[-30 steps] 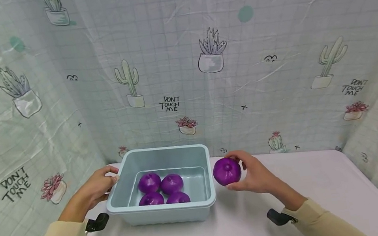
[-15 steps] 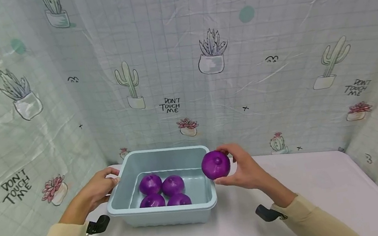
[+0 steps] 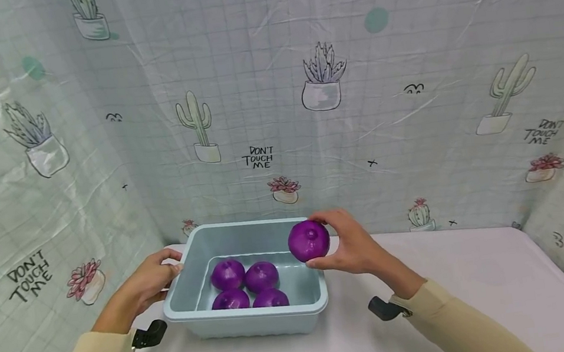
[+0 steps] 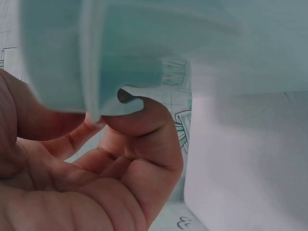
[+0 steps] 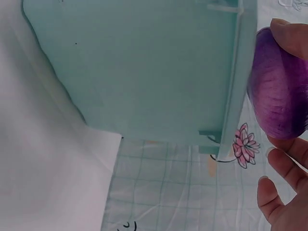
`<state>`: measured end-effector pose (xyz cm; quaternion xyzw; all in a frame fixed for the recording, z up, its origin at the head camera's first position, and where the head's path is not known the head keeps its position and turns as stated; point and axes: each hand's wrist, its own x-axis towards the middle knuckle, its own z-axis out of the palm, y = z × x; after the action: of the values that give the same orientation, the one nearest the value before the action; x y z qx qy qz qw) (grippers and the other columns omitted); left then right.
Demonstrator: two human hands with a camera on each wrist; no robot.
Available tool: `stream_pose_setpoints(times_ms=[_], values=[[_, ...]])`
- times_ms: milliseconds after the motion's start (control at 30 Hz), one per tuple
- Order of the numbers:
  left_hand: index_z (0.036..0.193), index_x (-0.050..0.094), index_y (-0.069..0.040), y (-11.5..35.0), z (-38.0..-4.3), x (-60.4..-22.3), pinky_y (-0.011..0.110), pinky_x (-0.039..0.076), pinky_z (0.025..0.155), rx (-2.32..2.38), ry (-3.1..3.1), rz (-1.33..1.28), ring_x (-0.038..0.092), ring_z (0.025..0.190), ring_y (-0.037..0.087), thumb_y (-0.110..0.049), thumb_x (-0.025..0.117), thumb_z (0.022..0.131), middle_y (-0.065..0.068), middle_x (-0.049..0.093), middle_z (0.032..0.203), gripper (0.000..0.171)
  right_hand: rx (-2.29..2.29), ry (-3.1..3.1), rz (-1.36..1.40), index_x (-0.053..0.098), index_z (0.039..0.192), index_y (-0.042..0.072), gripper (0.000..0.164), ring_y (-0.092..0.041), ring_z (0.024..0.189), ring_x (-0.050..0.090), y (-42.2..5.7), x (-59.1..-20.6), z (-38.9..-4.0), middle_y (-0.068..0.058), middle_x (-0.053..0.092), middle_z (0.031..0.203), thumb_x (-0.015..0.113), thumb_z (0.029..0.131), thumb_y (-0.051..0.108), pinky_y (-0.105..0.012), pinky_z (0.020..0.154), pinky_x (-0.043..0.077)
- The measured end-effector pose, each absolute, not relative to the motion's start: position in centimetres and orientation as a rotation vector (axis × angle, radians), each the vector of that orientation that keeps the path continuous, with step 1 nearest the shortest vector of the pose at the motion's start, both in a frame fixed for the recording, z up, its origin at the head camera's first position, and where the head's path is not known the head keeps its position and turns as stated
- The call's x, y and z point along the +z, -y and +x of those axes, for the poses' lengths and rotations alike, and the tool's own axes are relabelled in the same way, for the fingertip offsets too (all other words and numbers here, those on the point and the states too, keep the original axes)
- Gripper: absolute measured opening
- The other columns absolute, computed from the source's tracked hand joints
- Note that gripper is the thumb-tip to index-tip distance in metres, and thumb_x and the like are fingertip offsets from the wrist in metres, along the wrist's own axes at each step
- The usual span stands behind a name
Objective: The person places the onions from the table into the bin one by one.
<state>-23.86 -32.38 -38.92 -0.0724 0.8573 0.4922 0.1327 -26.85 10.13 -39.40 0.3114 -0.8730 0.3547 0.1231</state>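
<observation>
My right hand [image 3: 351, 243] holds a purple onion [image 3: 309, 241] between thumb and fingers, above the right rim of a pale blue plastic bin [image 3: 247, 321]. In the right wrist view the streaked onion [image 5: 280, 89] shows just past the bin's rim, with the thumb on one side and fingers on the other. Inside the bin several more purple onions [image 3: 228, 274] sit together toward its left and front. My left hand [image 3: 151, 279] grips the bin's left rim. In the left wrist view its thumb and curled index finger [image 4: 149, 120] pinch the rim's edge.
The bin stands on a white-covered table [image 3: 451, 284], whose surface stretches to the right. Behind and on both sides hangs a curtain [image 3: 353, 149] printed with cacti, close to the bin's back edge.
My right hand has carried the onion left and slightly up, from beside the bin to over its right rim. The left hand keeps its grip, and the bin stays in place.
</observation>
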Motion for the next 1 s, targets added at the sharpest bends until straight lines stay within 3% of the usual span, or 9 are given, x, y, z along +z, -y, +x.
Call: stream_pose_setpoints(times_ms=[267, 467, 733, 1000], values=[[0.142, 0.042, 0.0, 32.3, -23.9, -39.0, 0.042, 0.061, 0.082, 1.431, -2.476, -0.213, 0.064, 0.103, 0.028, -0.007, 0.043, 0.105, 0.025, 0.062, 0.126, 0.038, 0.995, 2.591, 0.905, 0.062, 0.139, 0.017, 0.082, -0.022, 0.122, 0.052, -8.6, -40.0, -27.9, -0.002, 0.067, 0.134, 0.095, 0.069, 0.042, -0.046, 0.096, 0.052], [0.143, 0.042, 0.0, 32.3, -23.9, -38.9, 0.042, 0.061, 0.083, 1.421, -2.479, -0.21, 0.065, 0.104, 0.029, -0.008, 0.043, 0.105, 0.025, 0.061, 0.129, 0.038, 0.957, 2.645, 0.878, 0.061, 0.14, 0.017, 0.082, -0.023, 0.124, 0.052, -7.5, -40.2, -28.0, -0.002, 0.068, 0.135, 0.094, 0.07, 0.045, -0.051, 0.098, 0.05], [0.143, 0.042, 0.0, 32.3, -24.0, -38.9, 0.045, 0.061, 0.084, 1.42, -2.48, -0.208, 0.066, 0.104, 0.029, -0.008, 0.043, 0.105, 0.027, 0.061, 0.131, 0.039, 0.864, 2.729, 0.846, 0.062, 0.138, 0.019, 0.081, -0.027, 0.13, 0.049, -6.6, -40.4, -28.5, -0.001, 0.068, 0.133, 0.092, 0.07, 0.051, -0.057, 0.104, 0.036], [0.142, 0.041, 0.0, 32.4, -23.9, -38.8, 0.041, 0.06, 0.082, 1.426, -2.47, -0.217, 0.065, 0.103, 0.028, -0.007, 0.043, 0.105, 0.026, 0.061, 0.128, 0.038, 0.81, 2.785, 0.825, 0.063, 0.138, 0.023, 0.08, -0.023, 0.127, 0.046, -6.0, -40.5, -28.7, 0.003, 0.069, 0.131, 0.092, 0.07, 0.052, -0.055, 0.101, 0.031]])
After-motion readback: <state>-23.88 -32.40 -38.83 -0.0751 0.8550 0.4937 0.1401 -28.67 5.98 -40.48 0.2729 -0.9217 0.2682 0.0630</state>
